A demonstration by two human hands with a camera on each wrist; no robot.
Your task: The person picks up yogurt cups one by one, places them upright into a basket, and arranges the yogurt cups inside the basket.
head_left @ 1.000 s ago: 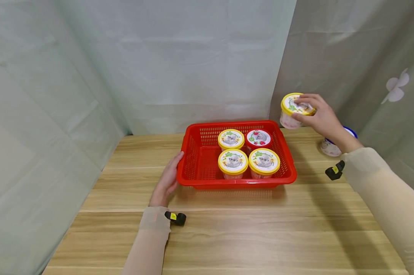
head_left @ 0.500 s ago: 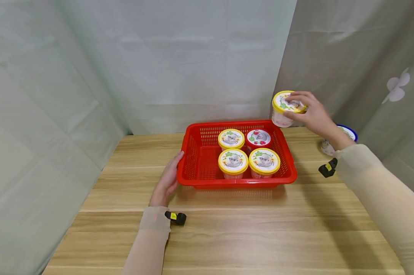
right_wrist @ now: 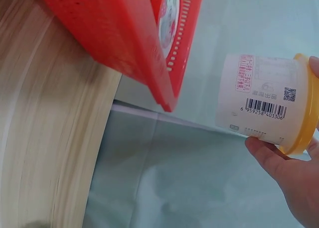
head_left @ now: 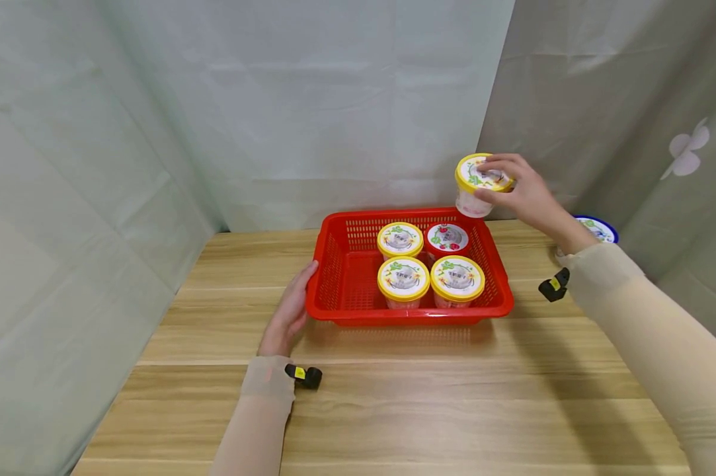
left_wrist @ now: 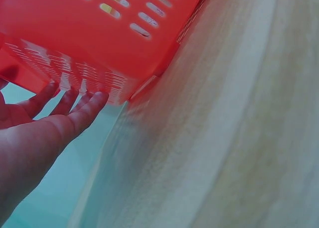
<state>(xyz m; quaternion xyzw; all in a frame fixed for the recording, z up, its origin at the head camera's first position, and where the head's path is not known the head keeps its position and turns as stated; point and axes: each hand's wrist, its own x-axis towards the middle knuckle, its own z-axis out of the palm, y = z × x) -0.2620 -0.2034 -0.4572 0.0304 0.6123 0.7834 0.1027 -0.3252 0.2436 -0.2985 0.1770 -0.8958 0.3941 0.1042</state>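
Note:
My right hand [head_left: 527, 192] grips a yellow-lidded ice cream cup [right_wrist: 261, 98] by its lid, thumb on the near side. The cup hangs upright above the back right corner of a red plastic basket [head_left: 348, 316]. Inside the basket stand a red-lidded cup [head_left: 447, 238] and three yellow-lidded ones, such as the front left cup [head_left: 403, 277]. At the basket's left end, my left hand [head_left: 289, 307] touches the rim. In the left wrist view, the fingers [left_wrist: 89, 111] reach nearly straight to the slotted side wall, under the rim.
A blue-lidded cup [head_left: 597, 229] stands on the wooden table [head_left: 393, 403] at the right, partly hidden behind my right wrist. Pale curtains [head_left: 334, 99] hang behind the table and at both sides. The basket's left part shows bare floor.
My right hand has carried the yellow-lidded cup leftward, from right of the basket to over its back right corner. The left hand and basket have stayed put.

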